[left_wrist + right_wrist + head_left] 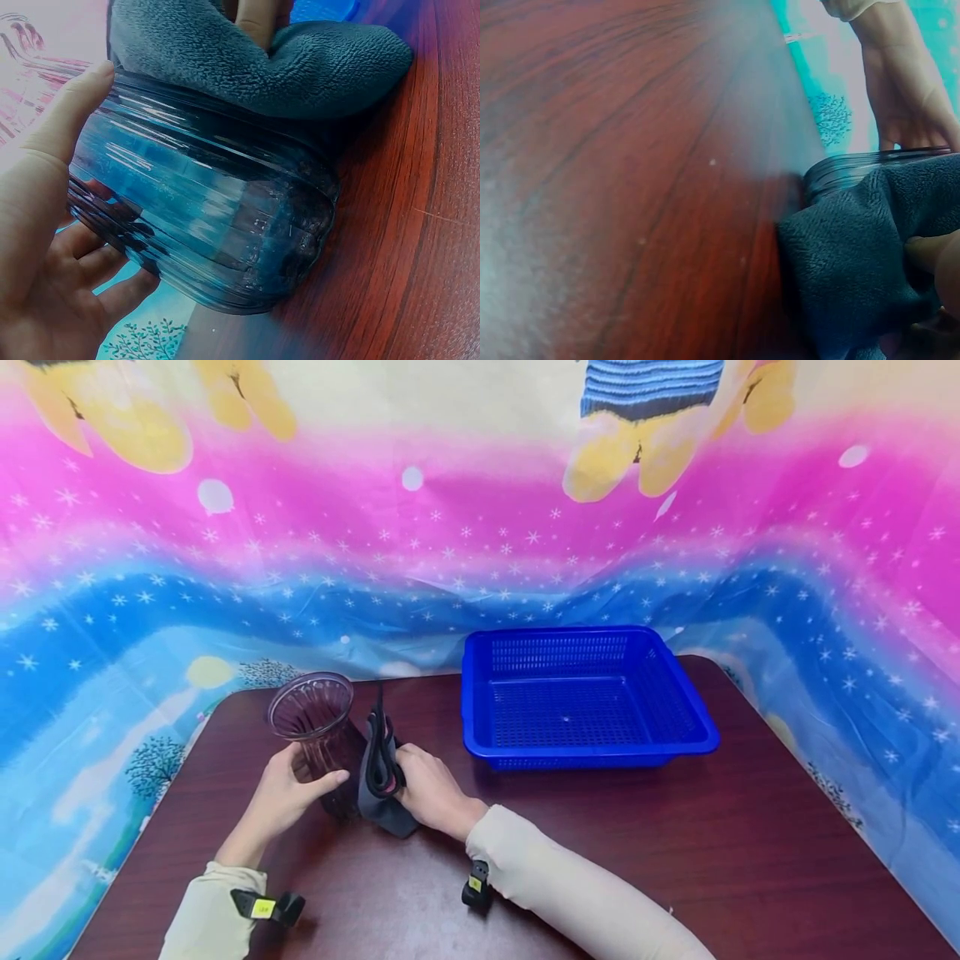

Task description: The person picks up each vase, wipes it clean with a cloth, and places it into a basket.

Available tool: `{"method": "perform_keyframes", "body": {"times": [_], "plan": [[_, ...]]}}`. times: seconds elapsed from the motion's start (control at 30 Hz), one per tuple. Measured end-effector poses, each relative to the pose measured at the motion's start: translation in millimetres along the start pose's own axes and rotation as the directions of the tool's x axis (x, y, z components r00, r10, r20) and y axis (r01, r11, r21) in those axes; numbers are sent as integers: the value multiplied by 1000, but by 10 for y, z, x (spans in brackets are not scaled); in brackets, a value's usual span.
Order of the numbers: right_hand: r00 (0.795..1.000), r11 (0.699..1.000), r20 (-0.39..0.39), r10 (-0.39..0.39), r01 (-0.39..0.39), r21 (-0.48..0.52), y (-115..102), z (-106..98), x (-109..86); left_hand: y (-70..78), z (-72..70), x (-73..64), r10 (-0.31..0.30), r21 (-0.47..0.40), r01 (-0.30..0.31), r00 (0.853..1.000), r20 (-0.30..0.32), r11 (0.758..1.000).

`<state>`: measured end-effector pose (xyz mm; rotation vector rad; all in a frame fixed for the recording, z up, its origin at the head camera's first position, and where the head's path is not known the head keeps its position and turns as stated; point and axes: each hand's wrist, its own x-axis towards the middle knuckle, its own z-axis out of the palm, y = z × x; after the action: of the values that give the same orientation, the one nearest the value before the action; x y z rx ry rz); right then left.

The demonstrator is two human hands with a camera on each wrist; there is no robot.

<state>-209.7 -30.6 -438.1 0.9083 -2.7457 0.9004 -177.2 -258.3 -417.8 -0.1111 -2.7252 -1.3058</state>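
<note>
A purple-tinted ribbed glass vase (pixel 311 710) with a flared rim stands at the left of the table, tilted a little. My left hand (pixel 288 797) grips it round the neck and body, thumb across the near side. In the left wrist view the vase's clear base (pixel 255 247) is close to the tabletop. My right hand (pixel 435 789) holds a folded dark grey cloth (pixel 386 814) against the vase's right side. The right wrist view shows fingers pressed into the fuzzy cloth (pixel 847 255), which hides most of the vase.
A blue plastic basket (pixel 592 756) with perforated sides sits at the back right of the dark red wooden table (pixel 750 843). A printed curtain (pixel 450 552) hangs close behind the table and along its sides. Black straps circle both wrists.
</note>
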Motion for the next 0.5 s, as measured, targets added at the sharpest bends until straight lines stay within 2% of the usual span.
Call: {"method": "perform_keyframes", "body": {"times": [0.5], "plan": [[999, 999, 30, 34, -34, 3, 90, 95, -38, -12, -6, -5, -6, -8, 6, 1000, 12, 1000]]}}
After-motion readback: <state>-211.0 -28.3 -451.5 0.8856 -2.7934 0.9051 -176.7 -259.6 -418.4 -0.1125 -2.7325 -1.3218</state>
